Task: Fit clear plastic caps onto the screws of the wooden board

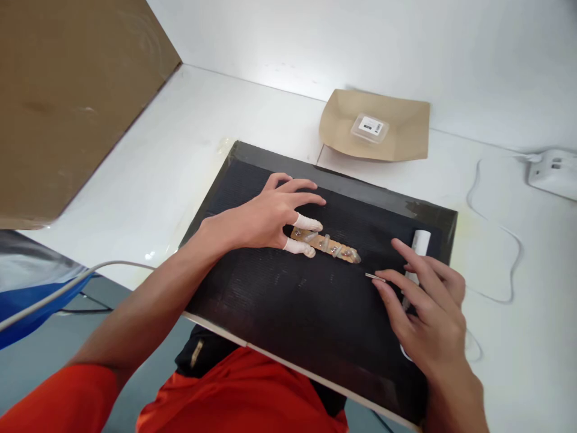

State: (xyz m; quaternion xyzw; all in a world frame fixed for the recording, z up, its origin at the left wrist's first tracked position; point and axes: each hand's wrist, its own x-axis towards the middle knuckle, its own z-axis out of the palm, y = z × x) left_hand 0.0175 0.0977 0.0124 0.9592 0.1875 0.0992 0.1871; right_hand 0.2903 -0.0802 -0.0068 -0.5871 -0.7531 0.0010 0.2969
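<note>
A narrow tan strip with small metal parts (331, 245) lies on a black mat (288, 300). My left hand (270, 213) pinches the strip's left end between thumb and forefinger, both in white finger cots. My right hand (428, 313) rests on the mat to the right, fingers stretched out over a white pen-like tool (420, 243). A thin metal pin (374, 276) lies at its fingertips; whether the fingers touch it is unclear.
A brown paper tray (406, 129) with a small clear plastic packet (369, 127) sits behind the mat. A white power strip (553, 171) and its cable (509, 240) lie at the right. A large cardboard sheet (67, 96) stands at the left.
</note>
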